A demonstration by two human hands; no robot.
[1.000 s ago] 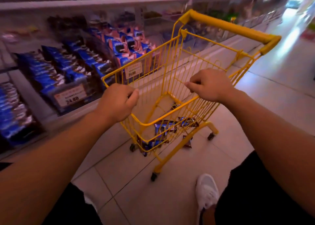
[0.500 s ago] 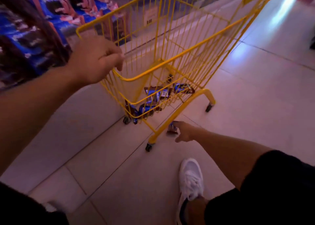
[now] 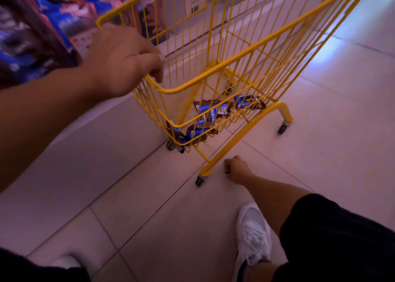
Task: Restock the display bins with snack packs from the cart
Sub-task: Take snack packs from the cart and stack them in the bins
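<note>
A small yellow wire cart stands on the tiled floor beside the display shelf. Several blue and brown snack packs lie at the bottom of its basket. My left hand grips the near left corner of the basket's top rim. My right hand is down at floor level beside the cart's rear leg, fingers curled around a small dark snack pack that is mostly hidden by them.
Display bins of blurred blue and pink packs fill the upper left, behind the cart. A price label shows through the cart's wires. My white shoe stands behind the right hand. The cart's rear wheel is near that hand.
My right hand left the cart's rim, dropped to the floor by the rear leg and closed on a pack lying there. The view tilted downward. My left hand kept its grip.
</note>
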